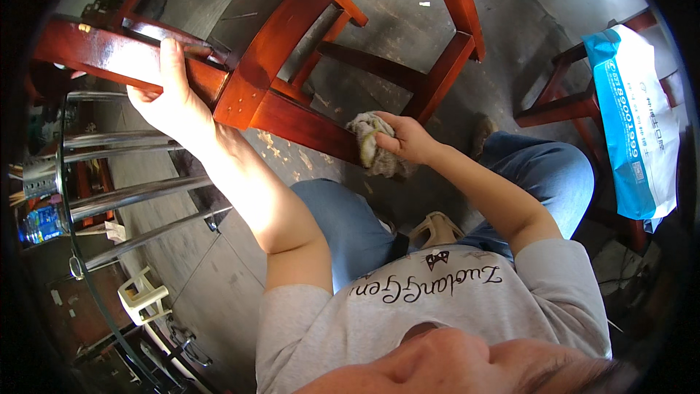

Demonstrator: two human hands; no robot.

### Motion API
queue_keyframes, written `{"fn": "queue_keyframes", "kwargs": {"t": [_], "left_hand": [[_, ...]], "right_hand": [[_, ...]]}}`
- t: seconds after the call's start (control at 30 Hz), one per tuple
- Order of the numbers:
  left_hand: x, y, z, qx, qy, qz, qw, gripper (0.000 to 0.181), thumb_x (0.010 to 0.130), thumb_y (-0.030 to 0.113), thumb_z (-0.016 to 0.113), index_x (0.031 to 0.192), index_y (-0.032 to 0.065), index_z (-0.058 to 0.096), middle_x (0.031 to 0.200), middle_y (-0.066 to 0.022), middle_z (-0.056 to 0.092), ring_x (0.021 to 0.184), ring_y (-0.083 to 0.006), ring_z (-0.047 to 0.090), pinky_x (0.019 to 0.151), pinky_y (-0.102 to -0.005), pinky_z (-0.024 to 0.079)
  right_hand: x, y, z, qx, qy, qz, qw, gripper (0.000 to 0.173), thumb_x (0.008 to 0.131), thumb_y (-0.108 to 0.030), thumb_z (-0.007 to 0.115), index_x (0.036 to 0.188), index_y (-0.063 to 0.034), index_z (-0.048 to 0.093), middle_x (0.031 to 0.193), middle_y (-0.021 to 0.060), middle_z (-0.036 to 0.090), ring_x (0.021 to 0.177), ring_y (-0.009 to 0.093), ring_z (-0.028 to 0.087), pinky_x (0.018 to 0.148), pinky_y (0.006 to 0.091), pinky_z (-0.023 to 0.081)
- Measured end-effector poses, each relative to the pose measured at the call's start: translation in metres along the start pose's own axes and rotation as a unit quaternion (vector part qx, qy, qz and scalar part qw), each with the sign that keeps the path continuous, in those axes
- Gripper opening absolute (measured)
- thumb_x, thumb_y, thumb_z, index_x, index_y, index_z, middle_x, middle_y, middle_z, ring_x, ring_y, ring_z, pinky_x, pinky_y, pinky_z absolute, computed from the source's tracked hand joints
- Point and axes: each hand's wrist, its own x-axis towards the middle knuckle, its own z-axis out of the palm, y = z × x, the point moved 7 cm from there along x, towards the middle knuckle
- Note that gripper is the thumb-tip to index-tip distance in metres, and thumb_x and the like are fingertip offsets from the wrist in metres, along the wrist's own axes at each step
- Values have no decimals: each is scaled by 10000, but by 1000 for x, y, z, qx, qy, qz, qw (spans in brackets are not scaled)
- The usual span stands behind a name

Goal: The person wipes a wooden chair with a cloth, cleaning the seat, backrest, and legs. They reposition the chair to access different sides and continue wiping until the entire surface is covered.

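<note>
A reddish-brown varnished wooden chair frame [262,65] lies tipped before me. My left hand [178,90] grips a glossy wooden bar [115,57] of it, thumb on the upper face and fingers curled below, close to a joint. In my right hand [407,139] is a bunched, fuzzy grey-white cloth [377,148]. It presses against the lower end of a straight wooden member [306,123], covering part of that end. Further off, a crossbar [377,63] joins other legs of the frame.
On the right, a blue and white printed bag [629,120] rests on another dark-red wooden piece of furniture [563,109]. A metal-tube rack [136,197] stands at left, near a small cream plastic stool [143,295]. My jeans-clad knees [541,175] flank the work above a grey floor [213,268].
</note>
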Motion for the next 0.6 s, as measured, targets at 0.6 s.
{"fn": "queue_keyframes", "kwargs": {"t": [0.6], "left_hand": [[-1,4,1,63,-14,36,997,225,861,120,734,993,45,568,726,-35,600,572,-139,580,550,-263,464]], "right_hand": [[-77,-99,13,-323,7,-114,940,513,597,-132,829,1086,-210,695,1325,131,494,1215,356,485,904,422,523]]}}
